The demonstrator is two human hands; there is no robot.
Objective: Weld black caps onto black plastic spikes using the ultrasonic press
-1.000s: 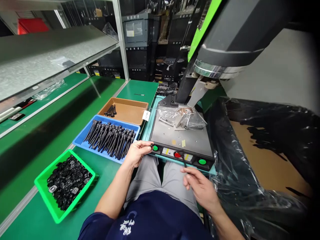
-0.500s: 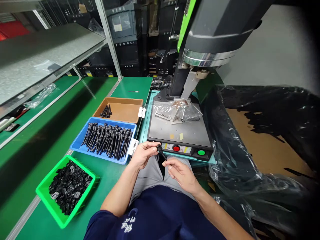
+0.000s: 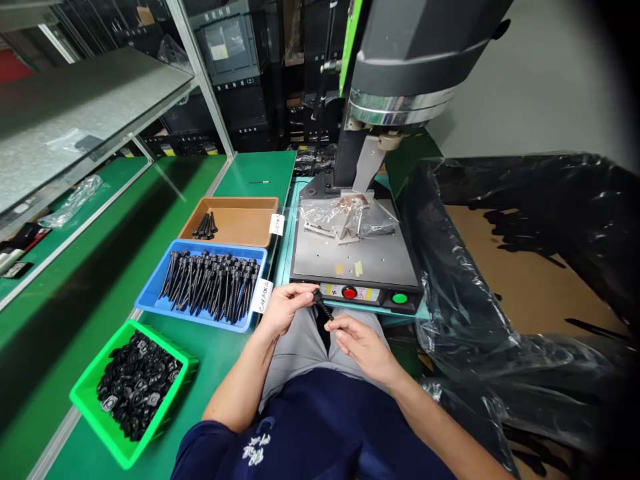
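Note:
Both hands meet over my lap in front of the press. My left hand [image 3: 283, 307] pinches the head end of a black rod-shaped part [image 3: 323, 307]. My right hand [image 3: 361, 343] grips the lower end of the same part with closed fingers. Just beyond them lies the press's control strip with a red button [image 3: 349, 292] and a green button [image 3: 399, 298]. To the left, a blue tray [image 3: 155, 297] holds several black rods like this one.
A green bin [image 3: 89, 399] of small black pieces sits near left. A brown tray [image 3: 250, 230] with a few rods lies behind the blue one. The press plate [image 3: 373, 257] carries plastic bags. A cardboard box lined with black plastic [image 3: 500, 267] stands right. A metal shelf overhangs left.
My hands came together: the right hand moved left from beside the buttons, and both now hold one black rod. The view shifted so the bench appears further left.

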